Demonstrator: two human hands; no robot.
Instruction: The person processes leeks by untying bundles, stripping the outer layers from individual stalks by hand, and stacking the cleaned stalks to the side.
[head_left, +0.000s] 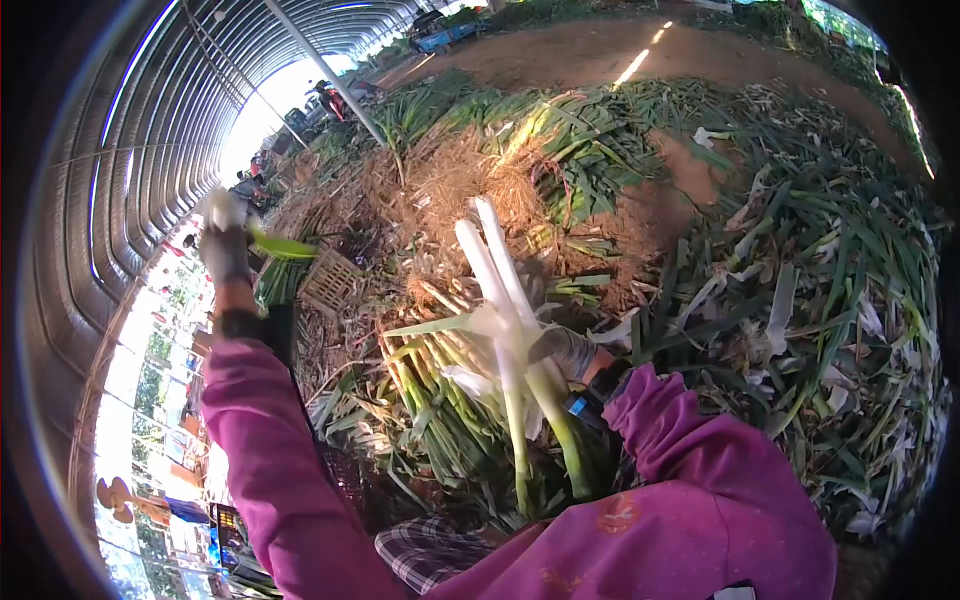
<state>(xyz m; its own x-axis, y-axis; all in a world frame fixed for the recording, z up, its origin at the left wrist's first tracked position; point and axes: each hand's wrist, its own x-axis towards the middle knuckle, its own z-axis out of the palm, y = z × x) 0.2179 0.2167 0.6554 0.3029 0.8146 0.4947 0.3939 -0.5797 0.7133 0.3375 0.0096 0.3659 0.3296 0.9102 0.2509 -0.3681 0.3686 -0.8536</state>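
Note:
Two leeks with long white stalks and green lower ends slant across the middle, over a heap of others. My right hand, in a greyish glove, is closed around them at mid-length. A pale, blurred leaf piece lies across the stalks there. My left hand, gloved too, is stretched out at the upper left, far from the leeks. Its fingers are smeared by motion, with a whitish blur at their tips. Beside it shows a yellow-green leaf; whether the hand holds it cannot be made out.
Below the stalks lies a pile of untrimmed leeks. A plastic crate stands left of centre. Cut leaves cover the ground at the right, root trimmings the ground ahead. A metal pole rises at the upper left.

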